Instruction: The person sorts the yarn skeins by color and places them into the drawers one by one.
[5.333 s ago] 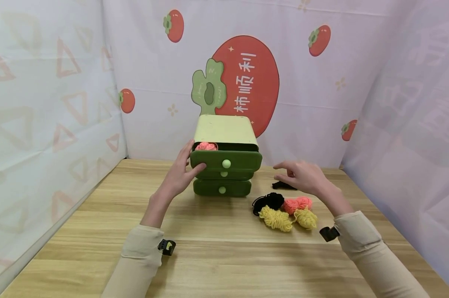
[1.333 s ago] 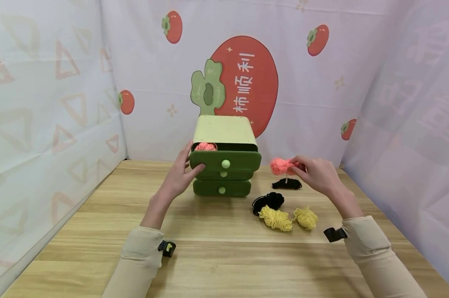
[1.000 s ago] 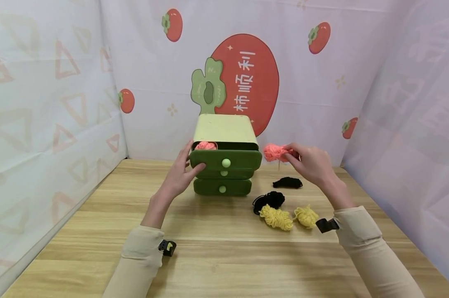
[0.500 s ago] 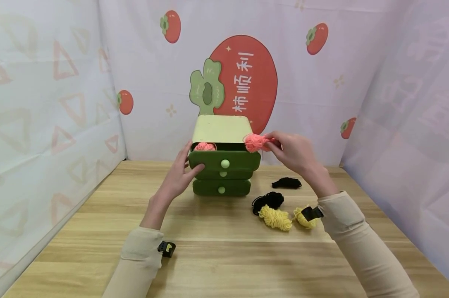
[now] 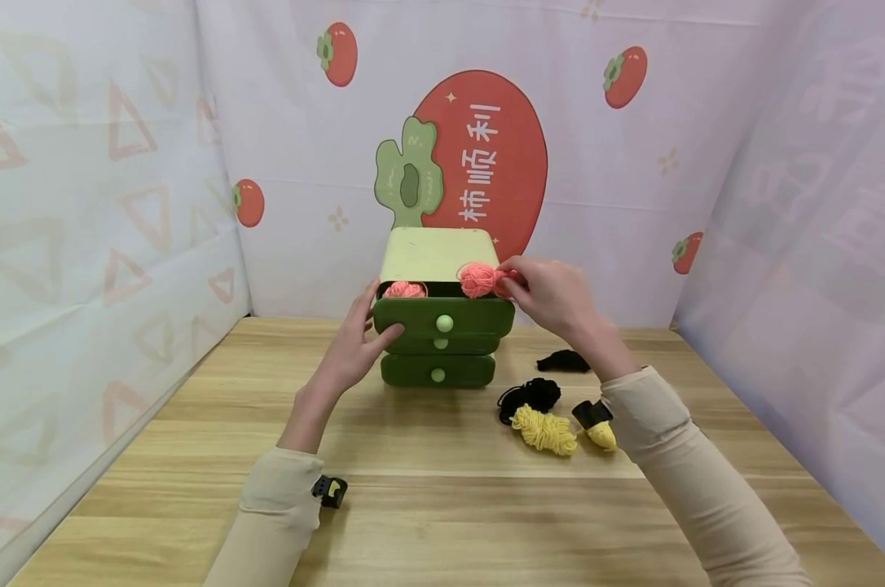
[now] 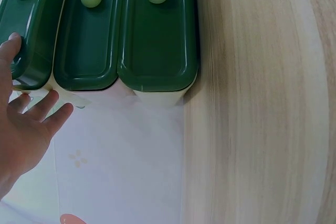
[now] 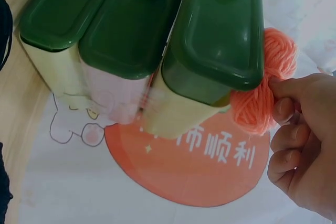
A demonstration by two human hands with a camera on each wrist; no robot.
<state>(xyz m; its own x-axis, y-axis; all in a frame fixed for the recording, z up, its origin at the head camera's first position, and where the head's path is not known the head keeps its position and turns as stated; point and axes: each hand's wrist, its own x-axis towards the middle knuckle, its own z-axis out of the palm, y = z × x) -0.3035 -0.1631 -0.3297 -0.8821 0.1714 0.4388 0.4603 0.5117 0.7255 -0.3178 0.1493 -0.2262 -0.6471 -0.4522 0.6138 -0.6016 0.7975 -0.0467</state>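
A small cabinet with a cream top [image 5: 439, 254] and green drawers has its top drawer [image 5: 406, 316] pulled out. One pink yarn bundle [image 5: 406, 289] lies in that drawer's left side. My left hand [image 5: 347, 346] rests on the drawer's left end, thumb on the front and fingers along the side; the left wrist view shows this hand [image 6: 23, 129] too. My right hand [image 5: 552, 297] pinches another pink yarn bundle [image 5: 477, 280] over the drawer's right side. In the right wrist view the held yarn [image 7: 252, 109] is beside the drawer end, between thumb and fingers of the hand [image 7: 310, 135].
On the wooden table [image 5: 413, 522], right of the cabinet, lie two black yarn bundles [image 5: 538, 395] [image 5: 563, 361] and two yellow ones [image 5: 543, 430] [image 5: 601, 436], the second partly behind the right wrist strap. Printed cloth walls [image 5: 303, 122] stand around the back and sides.
My right hand took hold of the pink bundle and carried it left and up from the table to above the drawer. My left hand stays at the drawer's end.
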